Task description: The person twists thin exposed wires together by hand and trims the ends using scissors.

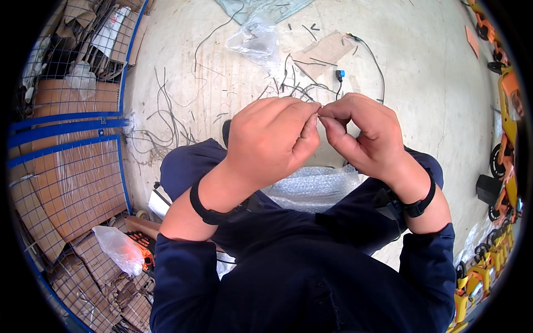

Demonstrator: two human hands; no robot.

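Blue-framed wire-mesh panels (66, 123) stand far left, brown cardboard sheets (80, 188) behind them. Thin, tangled black wires (165, 108) lie on the pale floor (166, 50). Next, the bare left hand (272, 139) pinches thumb against forefinger; at the fingertips shows a tiny dark sliver (318, 114), too small to identify. Clear bubble wrap (313, 188) lies below, between the thighs. The bare right hand (369, 133) meets those fingertips, thumb and forefinger drawn together; I cannot tell whether it grips the sliver. Yellow-and-orange wheeled frames (508, 105) line the far right.
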